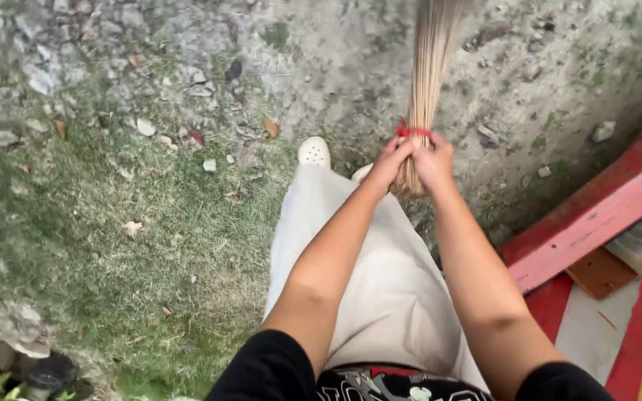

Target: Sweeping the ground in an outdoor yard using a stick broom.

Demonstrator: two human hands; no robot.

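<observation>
Patchy grass and gravel [135, 223] underfoot, both hands, left hand [393, 162] and right hand [434, 162], fingers apparently clenched round stick broom [426, 82] beneath red tie [412, 131], bunching bristles tight.

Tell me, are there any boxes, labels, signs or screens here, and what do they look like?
No boxes, labels, signs or screens show.
Closest things:
Printed shirt: bottom edge, black with a red and white picture.
Painted boards: right side, long, red and pink, with a yellow stripe.
Red tie: wrapped around the stick broom, just above the left hand and right hand.
</observation>
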